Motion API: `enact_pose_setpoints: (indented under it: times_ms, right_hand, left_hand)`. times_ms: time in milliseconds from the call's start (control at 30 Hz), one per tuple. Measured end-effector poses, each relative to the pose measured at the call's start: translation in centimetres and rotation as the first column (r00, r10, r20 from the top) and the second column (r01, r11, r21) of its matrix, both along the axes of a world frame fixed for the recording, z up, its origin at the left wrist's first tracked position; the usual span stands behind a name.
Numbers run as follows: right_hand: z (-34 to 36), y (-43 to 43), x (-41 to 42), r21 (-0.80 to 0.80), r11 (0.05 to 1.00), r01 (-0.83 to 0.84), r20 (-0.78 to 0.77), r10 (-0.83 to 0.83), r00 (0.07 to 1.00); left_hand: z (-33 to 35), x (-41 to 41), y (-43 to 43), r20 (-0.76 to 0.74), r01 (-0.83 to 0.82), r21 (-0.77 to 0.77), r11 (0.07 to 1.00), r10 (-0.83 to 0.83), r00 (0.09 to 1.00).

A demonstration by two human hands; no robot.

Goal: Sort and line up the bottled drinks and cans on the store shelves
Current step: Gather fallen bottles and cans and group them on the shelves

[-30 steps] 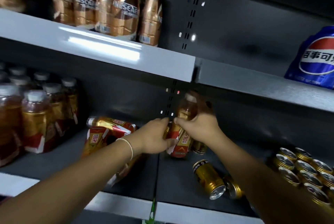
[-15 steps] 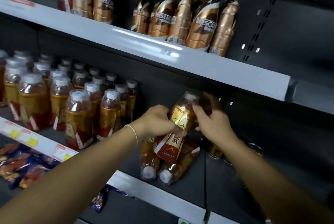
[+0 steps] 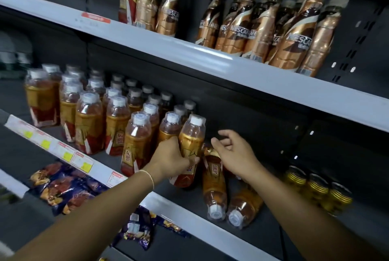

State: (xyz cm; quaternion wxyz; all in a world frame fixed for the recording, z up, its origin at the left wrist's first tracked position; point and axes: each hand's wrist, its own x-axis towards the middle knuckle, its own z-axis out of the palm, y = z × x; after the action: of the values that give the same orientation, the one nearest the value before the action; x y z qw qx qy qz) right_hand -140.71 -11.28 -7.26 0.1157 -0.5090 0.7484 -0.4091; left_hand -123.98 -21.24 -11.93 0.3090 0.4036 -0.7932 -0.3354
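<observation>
The held bottle is clear moulded plastic with rounded shoulders, a ribbed white screw cap and a glossy gold-and-red sleeve over amber liquid. It stands nearly upright on the middle shelf, cap up, long axis close to vertical with the top leaning slightly right, just beside the rightmost of the standing bottles, which are of the same kind and fill the shelf's left part in rows running front to back. Whether its base rests on the dark shelf floor cannot be told. The left hand reaches in from below left with the forearm stretched out and a thin cord bracelet at the wrist; its fingers and thumb wrap round the bottle's lower body and grasp it. The right hand hangs just to the right, palm down, wrist raised, its fingers loosely curled and released, holding nothing. Under it lie two fallen bottles of the same drink, side by side and touching, their long axes running front to back and their white caps pointing at the shelf's front edge; whether the palm touches them cannot be told. Further right stand gold metal cans with ringed tops. On the upper shelf, with its smooth pale rim, stand slim waisted coffee bottles in shiny copper wrap. Crinkly dark-blue snack packets lie on the shelf below.
</observation>
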Motion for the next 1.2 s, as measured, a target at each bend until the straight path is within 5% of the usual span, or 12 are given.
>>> enact_pose_setpoints:
  times_ms: [333, 600, 1200]
  right_hand:
    - [-1.8, -2.4, 3.9, 0.048, 0.980, -0.192, 0.046, 0.190, 0.981]
    - [-2.8, -3.4, 6.1, 0.017, 0.983, -0.184, -0.026, 0.185, 0.982]
    - [-3.1, -3.7, 5.4, 0.028, 0.979, -0.202, -0.007, 0.202, 0.979]
  left_hand:
    - [-3.5, 2.1, 0.3, -0.036, 0.072, -0.087, 0.994, -0.076, 0.996]
    - [-3.9, 3.9, 0.9, 0.271, 0.047, -0.196, 0.980, 0.008, 0.962]
    - [-2.1, 2.5, 5.6, 0.552, 0.106, -0.513, 0.852, 0.233, 0.801]
